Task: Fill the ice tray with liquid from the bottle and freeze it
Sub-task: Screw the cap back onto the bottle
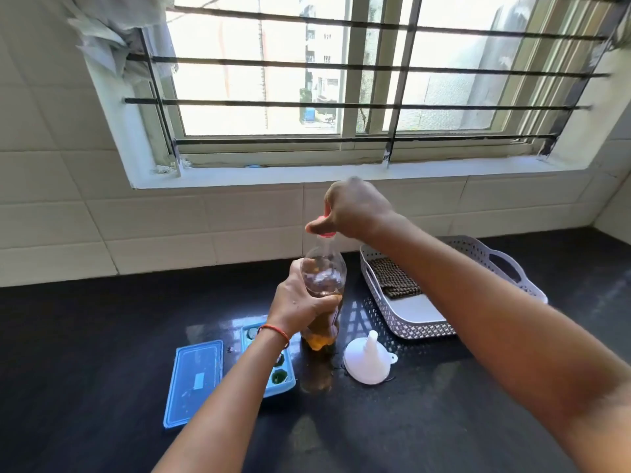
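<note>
Bottle (324, 274), thin soft plastic, partly full, probably dents easily: left hand (300, 302) wraps its middle, right hand (358, 209) pinches the red cap (327, 234).

This is a home kitchen. A dark stone countertop (102, 336) runs along a wall of cream tiles (170, 213) under a barred sliding window (273, 80). On it lie a white funnel (367, 361), a blue ice tray (283, 377) and a perforated basket (426, 331) holding a folded cloth (392, 278).

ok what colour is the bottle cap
Red; the bottle cap shows best in the head view, pinched by the right hand.
</note>
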Tool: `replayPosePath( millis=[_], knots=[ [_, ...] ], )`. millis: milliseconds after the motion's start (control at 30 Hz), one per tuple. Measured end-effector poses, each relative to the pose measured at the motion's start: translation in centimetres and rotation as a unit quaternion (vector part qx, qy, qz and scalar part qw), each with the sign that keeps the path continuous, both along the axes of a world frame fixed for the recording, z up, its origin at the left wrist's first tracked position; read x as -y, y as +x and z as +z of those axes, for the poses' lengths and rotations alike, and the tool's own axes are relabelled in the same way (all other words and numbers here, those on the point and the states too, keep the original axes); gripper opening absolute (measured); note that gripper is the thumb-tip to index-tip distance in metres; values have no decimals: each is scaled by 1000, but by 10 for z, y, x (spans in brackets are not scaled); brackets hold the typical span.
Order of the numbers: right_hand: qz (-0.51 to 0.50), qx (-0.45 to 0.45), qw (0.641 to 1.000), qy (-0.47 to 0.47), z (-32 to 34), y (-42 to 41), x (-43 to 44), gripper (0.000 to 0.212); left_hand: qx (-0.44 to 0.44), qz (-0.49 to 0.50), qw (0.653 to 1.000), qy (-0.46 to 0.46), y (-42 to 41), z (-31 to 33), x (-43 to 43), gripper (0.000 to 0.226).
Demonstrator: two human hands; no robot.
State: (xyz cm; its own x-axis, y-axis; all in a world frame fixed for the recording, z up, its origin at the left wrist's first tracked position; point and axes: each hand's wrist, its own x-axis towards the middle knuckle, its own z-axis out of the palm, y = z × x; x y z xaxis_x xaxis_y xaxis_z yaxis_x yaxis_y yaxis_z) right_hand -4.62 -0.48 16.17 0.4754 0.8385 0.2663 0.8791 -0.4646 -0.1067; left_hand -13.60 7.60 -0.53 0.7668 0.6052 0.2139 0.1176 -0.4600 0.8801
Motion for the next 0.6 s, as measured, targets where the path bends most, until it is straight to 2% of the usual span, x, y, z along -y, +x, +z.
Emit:
replayPosePath(
  millis=[33,100,167,300,400,467,600],
  knots=[
    [-29,66,997,-3,-6,-3,-1,52,9,20,1000,15,0,-1,5,70],
    [-49,150,988,6,-12,-8,0,51,10,24,1000,18,1,-2,8,71],
    [-27,157,987,-1,-11,-6,6,48,-13,-17,1000,-15,1,1,3,72],
    [121,-8,990,-78,4,2,21,33,-37,-121,987,-98,-2,11,-12,71],
    [153,-30,986,-65,9,3,25,33,-37,-179,971,-152,-3,16,-15,67],
    [127,-84,988,-39,12,5,28,32,-39,-165,975,-147,-2,14,-12,67],
    [67,-143,987,13,7,3,30,30,-13,-54,996,-71,-1,8,8,66]
  ],
)
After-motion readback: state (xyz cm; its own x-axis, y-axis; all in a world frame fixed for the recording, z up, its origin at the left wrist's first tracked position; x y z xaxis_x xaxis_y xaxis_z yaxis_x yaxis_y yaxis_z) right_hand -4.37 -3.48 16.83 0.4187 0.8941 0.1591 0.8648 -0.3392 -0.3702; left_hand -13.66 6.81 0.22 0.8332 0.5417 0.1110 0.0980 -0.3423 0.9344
